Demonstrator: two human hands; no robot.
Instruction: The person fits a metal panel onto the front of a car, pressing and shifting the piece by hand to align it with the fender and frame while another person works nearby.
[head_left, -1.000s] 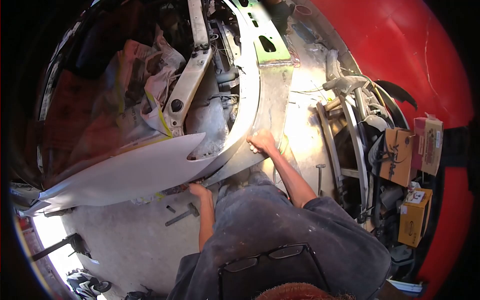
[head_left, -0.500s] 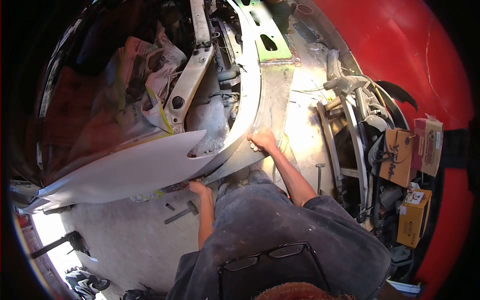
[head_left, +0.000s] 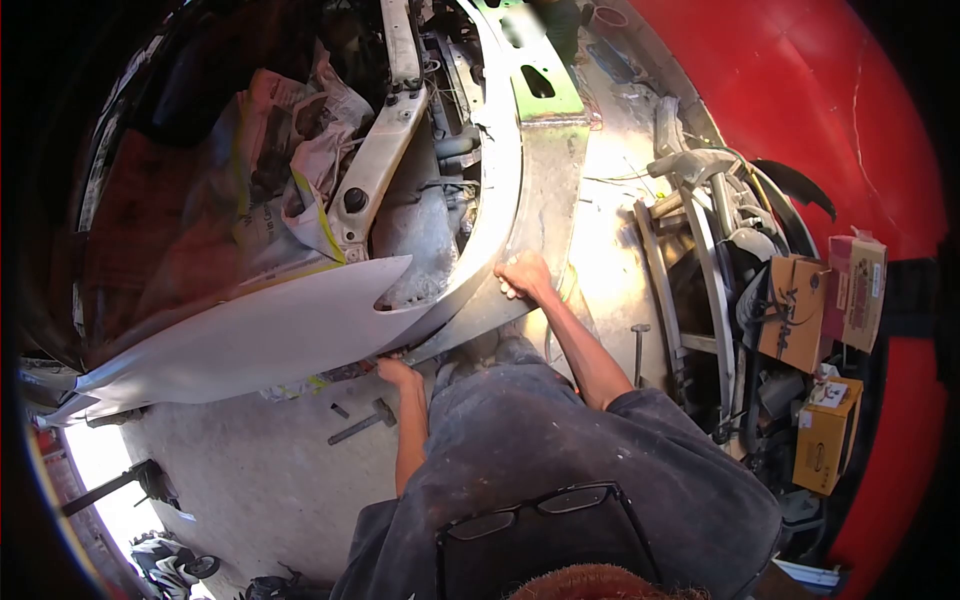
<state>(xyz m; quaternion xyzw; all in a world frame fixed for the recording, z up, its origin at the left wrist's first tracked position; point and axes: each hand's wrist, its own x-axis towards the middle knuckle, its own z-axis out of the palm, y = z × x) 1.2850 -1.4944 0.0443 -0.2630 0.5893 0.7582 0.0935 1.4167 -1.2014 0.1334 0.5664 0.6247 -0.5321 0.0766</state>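
My right hand [head_left: 525, 277] is closed, knuckles bent, against the bare-metal face of a curved car body panel [head_left: 545, 190]. Whether anything small is inside the fist I cannot make out. My left hand [head_left: 400, 373] is curled at the lower edge of the bodywork, near the panel's pointed end, with its fingertips hidden. Beside it, a pale grey fender [head_left: 250, 345] stretches out to the left. The panel's far end carries a green bracket-like section [head_left: 545, 70] with cut-out holes. A hammer [head_left: 365, 422] lies on the floor below my left hand.
Crumpled masking paper [head_left: 325, 130] covers part of the open engine bay. On the right are a metal frame [head_left: 710, 290], cardboard boxes [head_left: 795, 310], a yellow box [head_left: 828, 435] and a red car body [head_left: 800, 100]. Another hammer [head_left: 640, 355] stands near my right forearm.
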